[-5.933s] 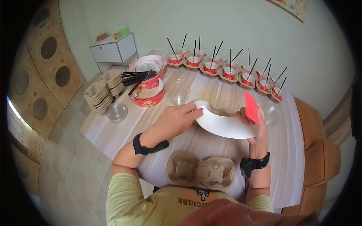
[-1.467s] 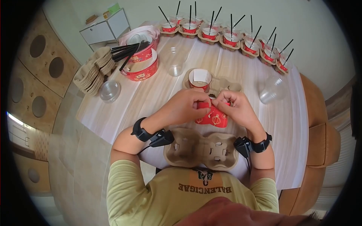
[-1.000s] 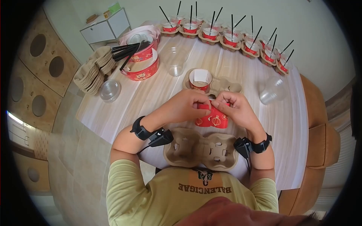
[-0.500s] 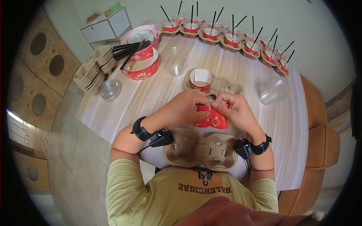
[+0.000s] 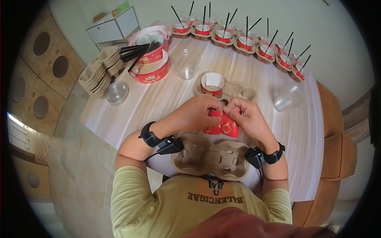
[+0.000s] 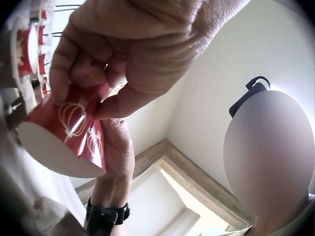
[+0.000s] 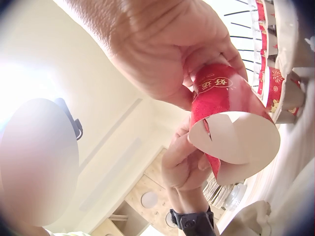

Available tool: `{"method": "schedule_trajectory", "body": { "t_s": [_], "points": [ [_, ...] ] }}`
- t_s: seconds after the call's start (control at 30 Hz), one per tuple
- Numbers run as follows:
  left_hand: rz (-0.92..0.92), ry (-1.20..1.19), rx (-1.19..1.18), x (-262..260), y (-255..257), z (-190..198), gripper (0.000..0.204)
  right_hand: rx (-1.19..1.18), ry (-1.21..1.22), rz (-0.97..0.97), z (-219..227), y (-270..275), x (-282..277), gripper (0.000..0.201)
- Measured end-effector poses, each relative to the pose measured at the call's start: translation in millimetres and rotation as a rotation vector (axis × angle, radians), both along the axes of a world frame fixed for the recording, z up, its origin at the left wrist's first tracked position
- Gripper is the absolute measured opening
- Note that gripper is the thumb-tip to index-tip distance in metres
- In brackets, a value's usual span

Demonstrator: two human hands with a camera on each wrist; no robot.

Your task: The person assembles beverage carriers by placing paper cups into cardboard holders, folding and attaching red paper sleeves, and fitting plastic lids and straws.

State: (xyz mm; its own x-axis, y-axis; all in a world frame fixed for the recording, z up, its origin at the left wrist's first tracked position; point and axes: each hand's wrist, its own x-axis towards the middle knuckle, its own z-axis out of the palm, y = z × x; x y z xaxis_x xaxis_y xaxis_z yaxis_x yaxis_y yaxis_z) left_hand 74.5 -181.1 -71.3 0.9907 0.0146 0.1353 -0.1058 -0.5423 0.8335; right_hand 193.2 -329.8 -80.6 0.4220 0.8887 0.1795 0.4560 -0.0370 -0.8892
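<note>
Both hands hold a red paper cup sleeve (image 5: 223, 130) printed with gold lanterns, above the wood-grain table. My left hand (image 5: 200, 113) pinches one end and my right hand (image 5: 251, 119) the other, fingertips meeting at its upper edge. In the right wrist view the sleeve (image 7: 236, 142) curves into a ring, white inside, its ends near each other with a gap at the lower rim. The left wrist view shows its lantern side (image 6: 74, 125) flaring toward the wide edge. Just beyond the hands, a red cup (image 5: 212, 85) with a white paper square stands in a cardboard cup carrier (image 5: 240, 90).
A second cardboard carrier (image 5: 210, 154) lies against the person's shirt. Clear plastic cups (image 5: 186, 65) lie left and right (image 5: 286, 99). Red tubs (image 5: 151, 73), black straws (image 5: 137, 51), stacked carriers (image 5: 95, 79) and clear lids (image 5: 117, 93) sit left. Finished-looking cups with straws (image 5: 244, 41) line the back.
Several seconds ago the sleeve was an open curved strip, white side showing; now it is bent into a ring, red side out. Over the last second the hands have hardly moved.
</note>
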Motion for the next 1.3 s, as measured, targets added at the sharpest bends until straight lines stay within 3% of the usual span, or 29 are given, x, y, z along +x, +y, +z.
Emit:
{"method": "schedule_trajectory", "body": {
  "t_s": [0.23,0.3,0.53,0.77,0.87,0.93,1.0,1.13,1.2,1.23,1.3],
  "points": [
    [-0.042,0.003,-0.118,2,0,-2,0.008,-0.03,0.02,0.034,7,-2,0,0.013],
    [0.01,0.093,-0.373,1,-2,-2,0.008,0.003,0.025,0.045,3,-1,3,0.012],
    [-0.001,0.103,-0.358,2,0,3,0.021,0.107,-0.042,0.113,5,0,1,0.009],
    [0.0,0.06,-0.261,4,-1,-1,0.034,0.026,-0.086,0.162,9,-3,2,0.008],
    [0.028,0.041,-0.294,3,-3,3,0.037,-0.032,0.029,0.158,5,-2,6,0.009],
    [0.061,0.029,-0.339,3,-5,5,0.04,0.07,0.336,0.127,6,0,8,0.013],
    [0.153,-0.215,-0.161,4,-5,4,0.048,0.118,0.448,0.143,2,0,18,0.014],
    [0.145,-0.304,0.126,2,-10,19,0.049,0.257,0.686,0.071,4,0,24,0.016],
    [0.149,-0.442,0.411,6,-12,23,0.036,0.302,0.752,0.066,1,0,28,0.016],
    [0.144,-0.441,0.411,11,-11,22,0.036,0.342,0.814,0.071,1,0,30,0.017],
    [0.208,-0.566,0.634,27,-7,21,0.028,0.336,0.756,0.023,3,-1,35,0.018]
  ]
}}
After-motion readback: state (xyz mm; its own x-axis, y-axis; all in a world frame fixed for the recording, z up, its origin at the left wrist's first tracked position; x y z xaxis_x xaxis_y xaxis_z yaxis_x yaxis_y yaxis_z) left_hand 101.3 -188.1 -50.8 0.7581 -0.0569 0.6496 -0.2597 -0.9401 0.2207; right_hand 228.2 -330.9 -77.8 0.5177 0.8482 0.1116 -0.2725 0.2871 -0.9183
